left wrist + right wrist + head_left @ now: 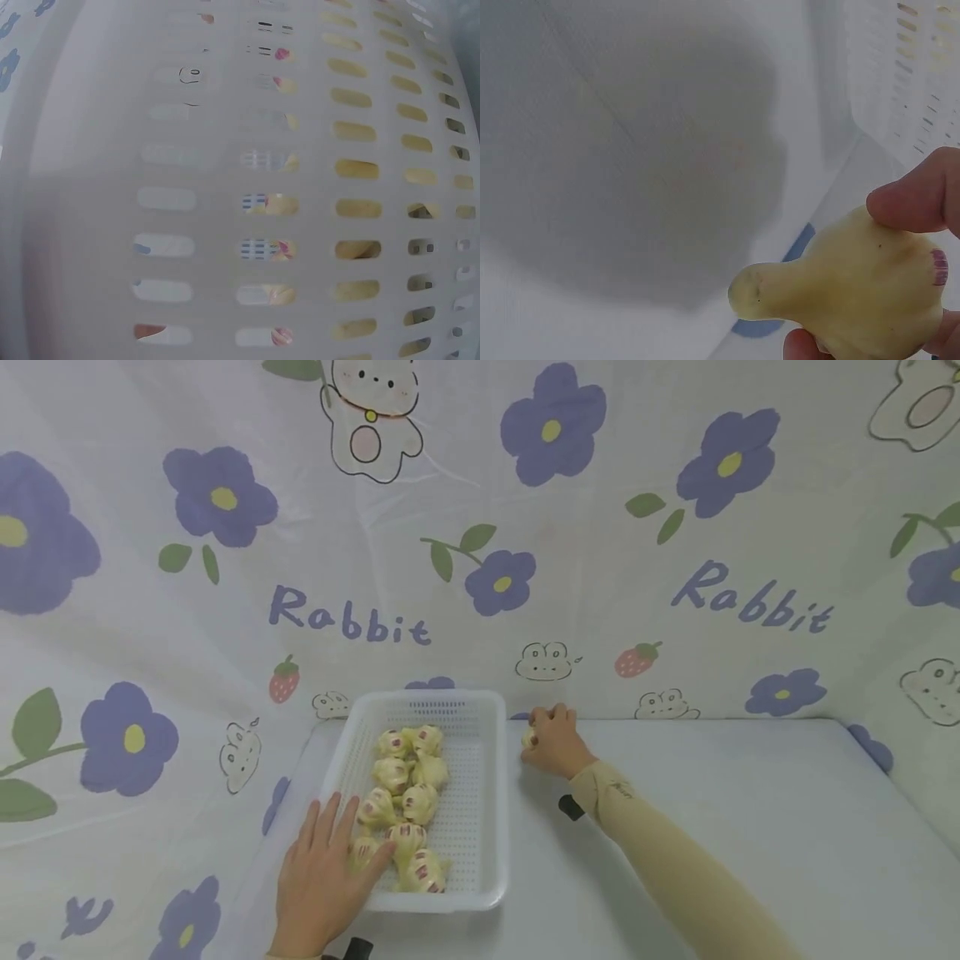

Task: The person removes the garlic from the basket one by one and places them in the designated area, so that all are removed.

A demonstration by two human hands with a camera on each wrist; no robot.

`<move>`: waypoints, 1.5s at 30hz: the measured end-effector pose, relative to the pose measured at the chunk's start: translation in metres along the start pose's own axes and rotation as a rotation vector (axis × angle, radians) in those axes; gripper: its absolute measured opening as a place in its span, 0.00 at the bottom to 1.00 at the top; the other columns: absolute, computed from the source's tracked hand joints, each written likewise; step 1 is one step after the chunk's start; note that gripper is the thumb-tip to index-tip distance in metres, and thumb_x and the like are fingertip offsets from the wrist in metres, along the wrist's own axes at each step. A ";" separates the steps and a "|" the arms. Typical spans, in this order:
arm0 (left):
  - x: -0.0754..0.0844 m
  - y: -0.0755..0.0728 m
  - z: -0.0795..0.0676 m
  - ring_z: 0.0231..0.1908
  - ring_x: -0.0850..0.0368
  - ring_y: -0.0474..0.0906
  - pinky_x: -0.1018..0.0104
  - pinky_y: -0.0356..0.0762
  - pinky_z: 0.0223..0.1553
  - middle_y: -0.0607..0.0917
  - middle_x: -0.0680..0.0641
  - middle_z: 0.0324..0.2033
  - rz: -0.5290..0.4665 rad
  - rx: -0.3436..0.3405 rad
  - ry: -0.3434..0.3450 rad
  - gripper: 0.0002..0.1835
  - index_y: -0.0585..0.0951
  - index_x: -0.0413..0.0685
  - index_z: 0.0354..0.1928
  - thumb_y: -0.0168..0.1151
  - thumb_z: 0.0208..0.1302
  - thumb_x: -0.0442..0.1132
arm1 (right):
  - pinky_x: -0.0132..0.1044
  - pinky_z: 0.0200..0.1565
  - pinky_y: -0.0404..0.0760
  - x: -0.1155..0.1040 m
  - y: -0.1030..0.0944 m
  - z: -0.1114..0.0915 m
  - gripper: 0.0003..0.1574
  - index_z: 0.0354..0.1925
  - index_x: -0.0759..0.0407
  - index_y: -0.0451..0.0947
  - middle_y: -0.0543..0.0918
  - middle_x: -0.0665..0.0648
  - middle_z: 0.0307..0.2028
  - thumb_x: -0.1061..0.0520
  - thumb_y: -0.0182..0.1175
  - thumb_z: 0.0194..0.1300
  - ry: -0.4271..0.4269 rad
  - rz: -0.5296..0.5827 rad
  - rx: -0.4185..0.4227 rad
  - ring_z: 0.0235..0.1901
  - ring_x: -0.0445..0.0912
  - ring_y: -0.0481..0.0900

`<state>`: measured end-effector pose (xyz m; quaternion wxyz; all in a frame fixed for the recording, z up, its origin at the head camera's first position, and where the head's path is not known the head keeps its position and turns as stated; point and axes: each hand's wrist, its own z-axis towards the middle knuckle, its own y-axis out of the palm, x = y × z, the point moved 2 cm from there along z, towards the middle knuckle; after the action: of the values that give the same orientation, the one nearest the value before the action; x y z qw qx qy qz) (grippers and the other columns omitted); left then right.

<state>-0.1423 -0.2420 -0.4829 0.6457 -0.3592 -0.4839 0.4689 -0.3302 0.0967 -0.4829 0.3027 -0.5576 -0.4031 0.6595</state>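
A white perforated plastic basket (468,793) stands on the white tabletop, holding several pale yellow garlic bulbs (418,803) with purple-red patches, in two rough columns. Over the basket's front left rim lies my left hand (318,872), its fingers straight and its thumb reaching inward above the bulbs. To the right of the basket, close to the back wall, my right hand (558,743) pinches another garlic bulb (862,289) between thumb and fingers. Its stubby neck points away from the fingers in the right wrist view. The left wrist view shows the basket's slotted wall (217,180) with yellow bulbs behind it.
A cloth backdrop (480,502) printed with purple flowers, rabbits and lettering rises behind the table. The white tabletop (750,810) extends right of the basket. A black wrist device (572,807) shows below the right wrist.
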 end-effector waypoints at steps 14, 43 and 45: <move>0.000 0.003 0.000 0.78 0.31 0.55 0.26 0.68 0.65 0.66 0.37 0.77 0.003 0.008 0.008 0.48 0.68 0.50 0.78 0.53 0.68 0.75 | 0.55 0.55 0.79 0.000 0.015 -0.001 0.28 0.55 0.68 0.75 0.69 0.76 0.58 0.60 0.66 0.56 -0.011 -0.010 0.005 0.58 0.66 0.64; -0.002 0.001 0.000 0.77 0.30 0.59 0.27 0.71 0.62 0.69 0.36 0.75 0.016 0.059 0.033 0.46 0.70 0.48 0.76 0.58 0.67 0.72 | 0.56 0.57 0.79 0.008 0.030 0.005 0.34 0.60 0.67 0.70 0.66 0.74 0.59 0.57 0.67 0.58 0.015 0.005 0.002 0.62 0.66 0.62; -0.002 0.001 0.000 0.77 0.30 0.59 0.27 0.71 0.63 0.69 0.36 0.76 0.014 0.056 0.032 0.46 0.70 0.48 0.76 0.58 0.67 0.72 | 0.56 0.57 0.79 0.009 0.031 0.005 0.35 0.61 0.66 0.69 0.66 0.74 0.59 0.56 0.66 0.58 0.020 -0.006 -0.001 0.62 0.66 0.62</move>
<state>-0.1431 -0.2434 -0.4843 0.6601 -0.3517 -0.4575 0.4809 -0.3357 0.0883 -0.5143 0.3083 -0.5632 -0.4020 0.6528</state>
